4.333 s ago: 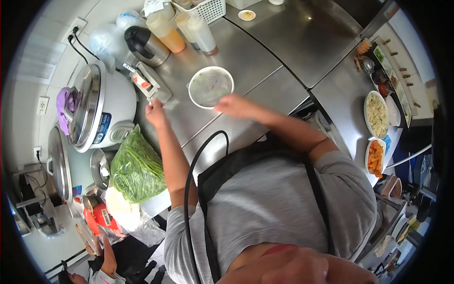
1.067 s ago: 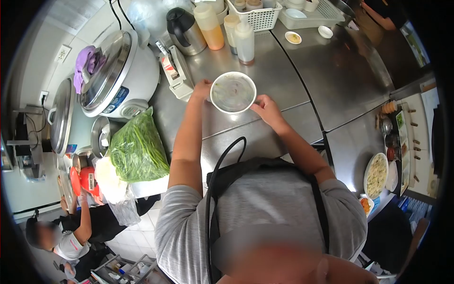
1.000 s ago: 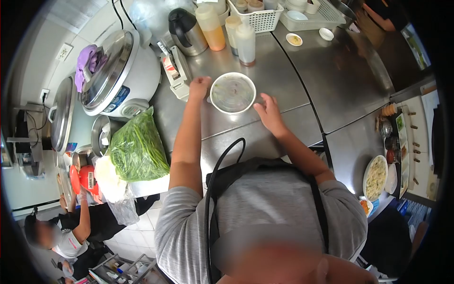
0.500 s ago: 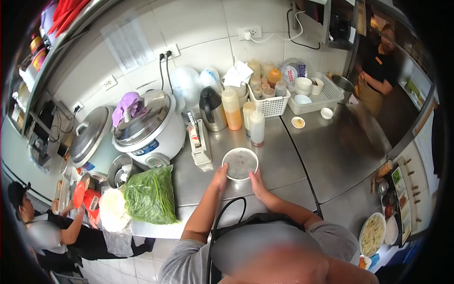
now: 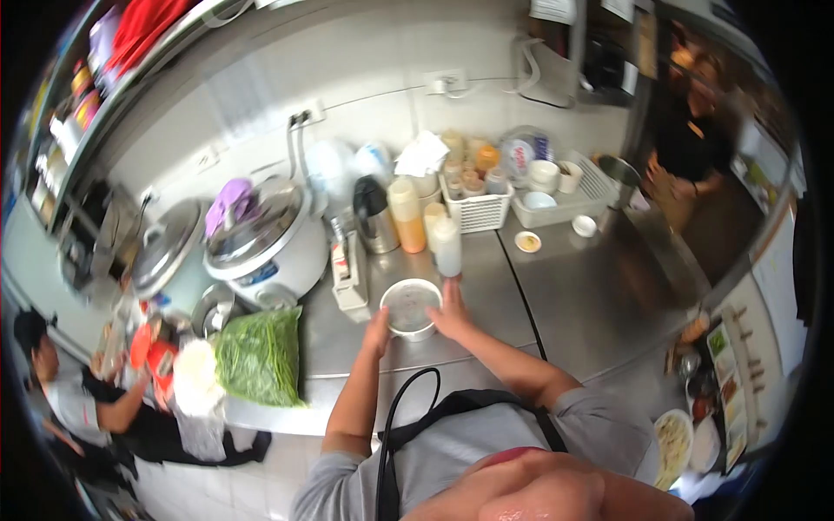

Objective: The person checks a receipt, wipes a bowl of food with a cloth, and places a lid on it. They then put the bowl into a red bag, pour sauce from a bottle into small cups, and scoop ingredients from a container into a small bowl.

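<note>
A round white container with a translucent lid point(image 5: 411, 308) stands on the steel counter in front of me. My left hand point(image 5: 377, 332) is at its left side, with the fingers held along the rim. On the right, my right hand point(image 5: 451, 310) is open, fingers stretched out beside the rim and pointing toward a clear squeeze bottle point(image 5: 447, 247). A bottle with orange liquid point(image 5: 406, 217) and a thermos jug point(image 5: 374, 214) stand behind the container, and a tape dispenser point(image 5: 349, 276) is to its left.
Left are a rice cooker point(image 5: 282, 260) and a bag of green vegetables point(image 5: 258, 358). A white basket of bottles point(image 5: 478, 208) and a small cup point(image 5: 527, 242) are at the back right. One person works at far left; another stands at upper right.
My right hand has opened and its fingers have come off the container's near side, now stretched forward. The view has shifted, and the container appears farther left.
</note>
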### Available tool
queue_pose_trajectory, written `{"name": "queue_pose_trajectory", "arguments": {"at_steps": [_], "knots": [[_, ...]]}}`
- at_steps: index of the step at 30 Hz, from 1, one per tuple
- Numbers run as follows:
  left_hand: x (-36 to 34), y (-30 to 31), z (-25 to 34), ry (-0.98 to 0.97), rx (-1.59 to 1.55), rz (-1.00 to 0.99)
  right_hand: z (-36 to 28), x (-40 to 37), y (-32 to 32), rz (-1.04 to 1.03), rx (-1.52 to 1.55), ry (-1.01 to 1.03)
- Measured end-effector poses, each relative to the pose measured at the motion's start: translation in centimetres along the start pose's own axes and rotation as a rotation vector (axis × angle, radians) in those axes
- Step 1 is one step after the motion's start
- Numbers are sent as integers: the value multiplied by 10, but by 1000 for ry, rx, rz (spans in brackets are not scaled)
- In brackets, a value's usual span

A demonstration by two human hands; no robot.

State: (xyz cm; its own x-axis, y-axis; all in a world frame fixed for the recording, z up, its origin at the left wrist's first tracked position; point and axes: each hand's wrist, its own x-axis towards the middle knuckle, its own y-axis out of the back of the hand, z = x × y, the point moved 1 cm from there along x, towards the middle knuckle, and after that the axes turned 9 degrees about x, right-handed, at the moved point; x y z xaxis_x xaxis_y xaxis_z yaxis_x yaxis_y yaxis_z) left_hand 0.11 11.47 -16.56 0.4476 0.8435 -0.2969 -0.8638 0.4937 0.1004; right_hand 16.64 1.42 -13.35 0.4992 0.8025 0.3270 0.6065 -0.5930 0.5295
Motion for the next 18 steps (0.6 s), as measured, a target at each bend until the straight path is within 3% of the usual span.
{"name": "queue_pose_trajectory", "arguments": {"at_steps": [2,4,7,10,13,16,18], "knots": [[-7,-7,20,-76,-266,53,-35,-3,18,-155,-251,228],[10,-8,13,-75,-96,130,-39,-2,4,-343,-283,358],[14,-14,2,-102,-48,214,-45,-6,-3,-552,-413,417],[7,-22,5,-119,-79,207,-42,-7,4,-564,-414,400],[-4,-26,9,-83,-44,194,-33,-9,19,-490,-368,304],[-13,-36,13,-34,0,219,-10,-8,15,-35,-140,110],[-9,-38,5,-71,-59,241,14,-5,1,3,359,-109]]}}
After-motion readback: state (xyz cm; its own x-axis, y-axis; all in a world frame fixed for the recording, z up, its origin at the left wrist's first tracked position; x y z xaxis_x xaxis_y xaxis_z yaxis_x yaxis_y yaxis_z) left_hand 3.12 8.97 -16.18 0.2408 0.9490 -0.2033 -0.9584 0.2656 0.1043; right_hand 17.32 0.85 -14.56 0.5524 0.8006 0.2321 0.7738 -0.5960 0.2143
